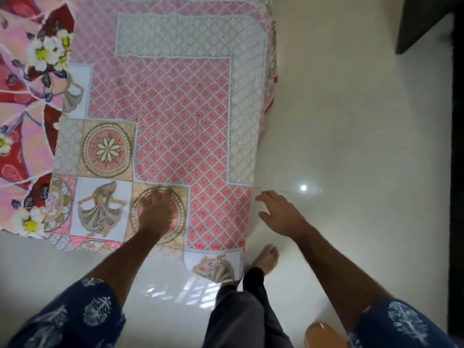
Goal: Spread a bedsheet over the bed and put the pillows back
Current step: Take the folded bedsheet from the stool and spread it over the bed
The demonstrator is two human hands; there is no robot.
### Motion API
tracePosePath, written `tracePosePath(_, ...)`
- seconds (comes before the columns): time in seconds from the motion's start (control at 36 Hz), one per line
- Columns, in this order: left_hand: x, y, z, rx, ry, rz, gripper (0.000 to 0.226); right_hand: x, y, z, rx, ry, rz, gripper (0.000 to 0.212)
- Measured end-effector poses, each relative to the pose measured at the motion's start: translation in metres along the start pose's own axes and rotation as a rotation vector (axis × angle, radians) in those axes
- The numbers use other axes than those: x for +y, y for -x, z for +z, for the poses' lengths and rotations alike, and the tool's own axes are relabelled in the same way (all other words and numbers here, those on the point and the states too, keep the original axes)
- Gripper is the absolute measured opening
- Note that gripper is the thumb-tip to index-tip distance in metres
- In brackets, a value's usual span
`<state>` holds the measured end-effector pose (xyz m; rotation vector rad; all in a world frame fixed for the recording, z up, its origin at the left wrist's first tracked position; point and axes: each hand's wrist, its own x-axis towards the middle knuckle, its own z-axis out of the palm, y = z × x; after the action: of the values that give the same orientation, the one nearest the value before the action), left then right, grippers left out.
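Left hand [156,212] presses flat, fingers straight, on a gold medallion square of the pink lattice bedsheet [180,116], which stretches toward 12 o'clock over the bed. Right hand [281,214], at 3 o'clock from the left, hovers with fingers spread beside the sheet's edge, holding nothing. A floral cloth [30,96] lies at 9 o'clock.

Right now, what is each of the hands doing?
Left hand: open, pressing flat on the bedsheet.
Right hand: open, fingers spread beside the sheet's edge, holding nothing.
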<state>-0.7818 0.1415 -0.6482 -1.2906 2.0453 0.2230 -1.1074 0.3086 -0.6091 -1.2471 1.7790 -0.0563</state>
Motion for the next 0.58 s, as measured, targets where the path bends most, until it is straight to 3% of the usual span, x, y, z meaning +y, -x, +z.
tracePosePath(0.11,0.014,-0.006,-0.015,-0.088,0.063,-0.122,0.07,0.014,-0.015,-0.028,-0.012,0.036,-0.049,0.052)
tracePosePath(0.31,0.065,-0.015,-0.047,0.078,0.344,-0.405,0.065,0.002,-0.081,-0.106,-0.053,0.169,-0.201,0.056)
tracePosePath(0.44,0.102,-0.055,-0.072,0.308,0.531,-0.321,0.055,-0.012,-0.165,-0.176,-0.076,0.259,-0.272,0.056)
tracePosePath(0.58,0.137,-0.112,-0.108,0.396,0.586,-0.295,0.056,-0.017,-0.246,-0.244,-0.093,0.286,-0.294,0.057)
